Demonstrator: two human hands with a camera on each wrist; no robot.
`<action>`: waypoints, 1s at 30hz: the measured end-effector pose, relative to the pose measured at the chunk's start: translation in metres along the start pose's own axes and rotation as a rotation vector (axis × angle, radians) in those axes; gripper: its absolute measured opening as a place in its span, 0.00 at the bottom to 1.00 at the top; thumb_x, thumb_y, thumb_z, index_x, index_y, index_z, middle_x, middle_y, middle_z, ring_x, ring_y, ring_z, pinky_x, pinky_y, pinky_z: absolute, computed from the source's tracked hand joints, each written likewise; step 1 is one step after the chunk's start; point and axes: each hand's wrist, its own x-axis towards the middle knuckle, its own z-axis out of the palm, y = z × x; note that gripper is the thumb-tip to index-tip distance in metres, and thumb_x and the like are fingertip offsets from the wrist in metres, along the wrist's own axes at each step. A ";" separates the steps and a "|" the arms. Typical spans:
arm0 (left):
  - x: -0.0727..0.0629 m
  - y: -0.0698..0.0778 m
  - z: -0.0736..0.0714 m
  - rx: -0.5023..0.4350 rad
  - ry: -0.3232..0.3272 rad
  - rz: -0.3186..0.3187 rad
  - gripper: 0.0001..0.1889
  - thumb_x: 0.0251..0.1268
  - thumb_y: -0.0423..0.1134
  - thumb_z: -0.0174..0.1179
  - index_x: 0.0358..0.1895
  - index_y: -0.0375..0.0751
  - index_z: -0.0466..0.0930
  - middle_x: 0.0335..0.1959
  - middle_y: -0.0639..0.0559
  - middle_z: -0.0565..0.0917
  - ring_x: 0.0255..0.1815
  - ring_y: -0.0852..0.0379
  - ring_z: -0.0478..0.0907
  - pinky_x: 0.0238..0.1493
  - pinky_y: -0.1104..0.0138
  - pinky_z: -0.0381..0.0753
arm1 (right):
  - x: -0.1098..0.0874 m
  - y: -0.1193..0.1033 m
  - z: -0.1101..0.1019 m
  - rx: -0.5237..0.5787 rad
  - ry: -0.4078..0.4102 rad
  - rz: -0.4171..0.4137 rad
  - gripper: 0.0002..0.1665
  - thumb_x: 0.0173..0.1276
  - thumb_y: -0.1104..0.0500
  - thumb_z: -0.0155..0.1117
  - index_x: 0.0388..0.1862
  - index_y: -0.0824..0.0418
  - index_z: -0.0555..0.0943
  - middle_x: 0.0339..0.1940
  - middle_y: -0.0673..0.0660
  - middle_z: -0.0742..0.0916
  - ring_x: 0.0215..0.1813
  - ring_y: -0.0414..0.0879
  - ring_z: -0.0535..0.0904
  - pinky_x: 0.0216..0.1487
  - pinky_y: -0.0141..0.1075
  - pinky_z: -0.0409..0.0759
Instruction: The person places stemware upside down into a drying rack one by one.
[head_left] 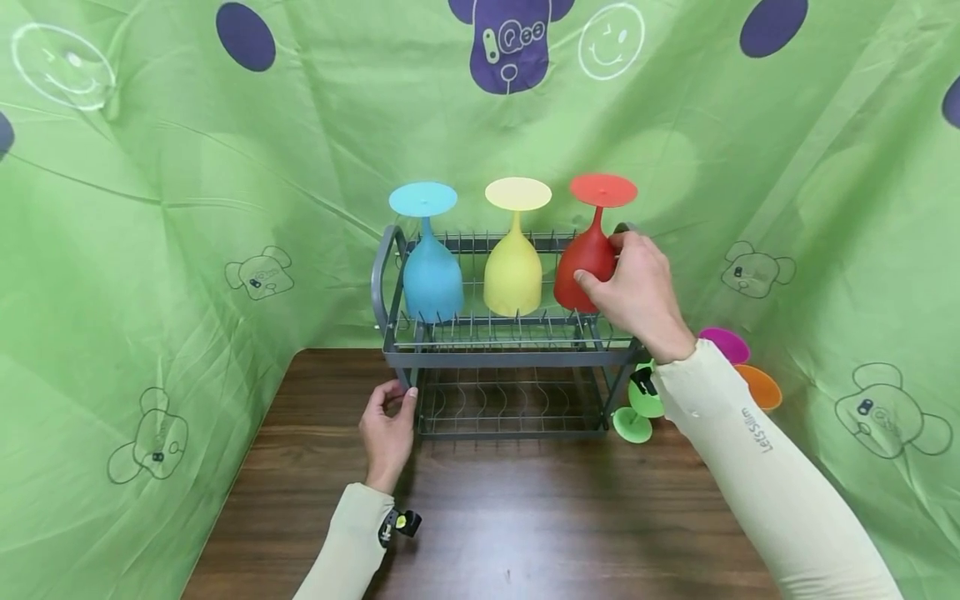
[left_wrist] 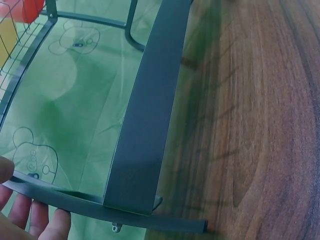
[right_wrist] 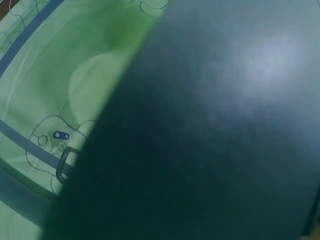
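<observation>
A grey two-tier dish rack (head_left: 510, 360) stands on the wooden table. Upside down on its upper tier are a blue goblet (head_left: 433, 279), a yellow goblet (head_left: 513, 275) and a red goblet (head_left: 579, 268), feet upward. My right hand (head_left: 639, 287) grips the red goblet's bowl from the right, thumb in front. Low on the rack's left side, my left hand (head_left: 388, 429) holds an upright; the left wrist view shows its fingers (left_wrist: 59, 222) around the grey bar (left_wrist: 80, 202). A blurred dark grey panel (right_wrist: 200, 125) fills most of the right wrist view, hiding the right hand's fingers.
Right of the rack, partly behind my right forearm, are a green goblet (head_left: 632, 425), a magenta piece (head_left: 726, 344) and an orange piece (head_left: 759, 386). Green printed cloth (head_left: 187, 208) encloses the table (head_left: 495, 517) at the back and sides. The lower tier (head_left: 513, 408) has wavy wires.
</observation>
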 end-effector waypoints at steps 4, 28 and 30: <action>0.001 0.000 -0.001 0.002 -0.010 0.002 0.12 0.70 0.39 0.72 0.51 0.40 0.86 0.45 0.43 0.89 0.47 0.51 0.85 0.40 0.75 0.83 | 0.000 -0.002 -0.002 -0.027 -0.012 0.007 0.41 0.70 0.51 0.69 0.73 0.72 0.67 0.64 0.68 0.79 0.63 0.65 0.75 0.55 0.61 0.86; 0.000 0.000 -0.003 0.044 -0.018 0.000 0.11 0.70 0.39 0.72 0.51 0.40 0.87 0.45 0.43 0.90 0.47 0.52 0.85 0.39 0.76 0.80 | -0.018 -0.006 -0.021 0.017 -0.049 0.010 0.48 0.72 0.44 0.68 0.81 0.66 0.62 0.74 0.65 0.77 0.68 0.62 0.77 0.61 0.59 0.83; 0.000 0.001 -0.003 0.053 -0.029 -0.001 0.11 0.71 0.40 0.71 0.51 0.41 0.86 0.45 0.44 0.89 0.48 0.52 0.85 0.40 0.77 0.78 | -0.024 -0.004 -0.026 0.034 -0.038 0.005 0.49 0.72 0.42 0.68 0.82 0.64 0.62 0.74 0.65 0.77 0.69 0.62 0.78 0.62 0.60 0.82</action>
